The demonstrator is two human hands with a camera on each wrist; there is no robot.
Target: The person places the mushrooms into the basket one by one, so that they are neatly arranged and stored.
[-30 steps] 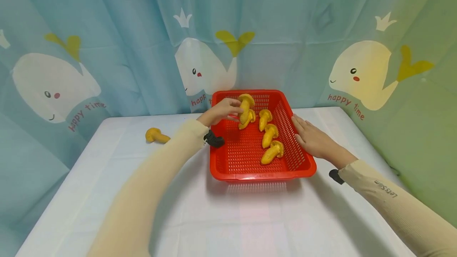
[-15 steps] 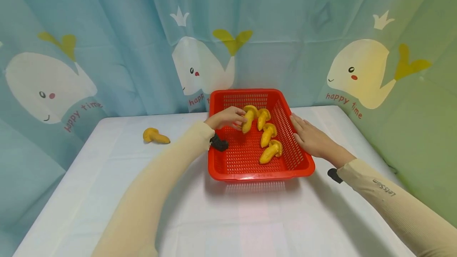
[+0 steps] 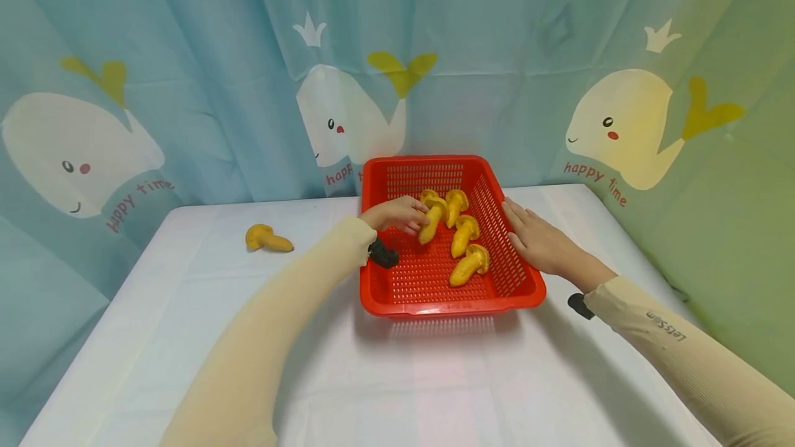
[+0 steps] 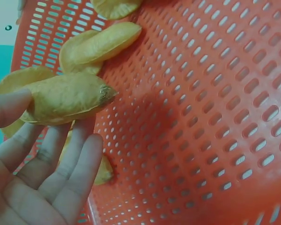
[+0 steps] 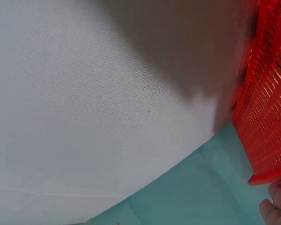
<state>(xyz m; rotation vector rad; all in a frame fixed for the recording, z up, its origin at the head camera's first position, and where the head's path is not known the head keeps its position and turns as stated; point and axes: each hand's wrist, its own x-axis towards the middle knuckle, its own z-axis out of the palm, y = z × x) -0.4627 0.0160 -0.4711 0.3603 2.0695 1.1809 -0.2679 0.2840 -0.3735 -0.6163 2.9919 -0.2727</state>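
Observation:
My left hand (image 3: 400, 214) is inside a red plastic basket (image 3: 456, 308), pinching a yellow mushroom (image 3: 433, 221) by its stem. In the left wrist view, thumb and fingers grip this mushroom (image 4: 70, 98), its stem tip pointing away from the palm, above the perforated floor. Behind it, partly hidden, lies another mushroom (image 3: 427, 194). Along the basket's right side lie a back mushroom (image 3: 456, 205), a middle mushroom (image 3: 464, 236) and a front mushroom (image 3: 470, 265). With fingers extended, my right hand (image 3: 543, 243) rests against the basket's right rim; only its fingertips (image 5: 271, 211) show in the right wrist view.
One more mushroom (image 3: 268, 238) lies on the white-covered table (image 3: 385, 392), left of the basket. A blue curtain (image 3: 497, 40) with whale prints hangs right behind the table, and a green side (image 3: 745, 226) stands at the right.
My left hand has brought the held mushroom down and nearer the front inside the basket, and the mushroom behind it shows differently. My right hand stays at the rim.

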